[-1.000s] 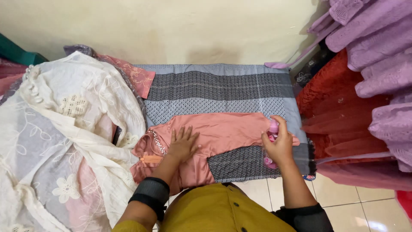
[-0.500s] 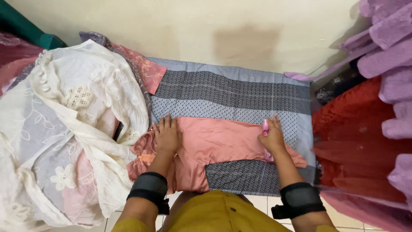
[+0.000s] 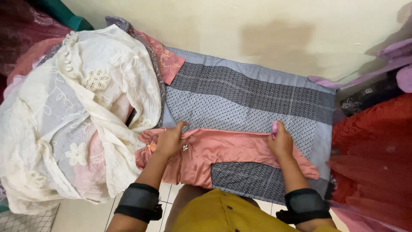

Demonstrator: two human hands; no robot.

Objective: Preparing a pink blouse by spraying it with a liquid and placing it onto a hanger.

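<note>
A salmon-pink satin garment [image 3: 231, 151] lies folded on a grey patterned cloth [image 3: 240, 96] that covers a low surface. My left hand [image 3: 170, 139] presses flat on the garment's left end, near its neckline. My right hand [image 3: 281, 141] rests on the garment's upper right edge and holds a small pink object [image 3: 274, 127] between its fingers. Both wrists wear dark bands.
A big heap of cream lace and pink clothes [image 3: 73, 116] fills the left side. Red lace fabric [image 3: 373, 159] and purple cloth [image 3: 399, 56] hang at the right. A pale wall [image 3: 240, 30] runs behind. White floor tiles [image 3: 86, 215] show below.
The garment's upper part has been folded down into a narrower band. Both hands have shifted slightly up along its top edge, and the view has moved closer.
</note>
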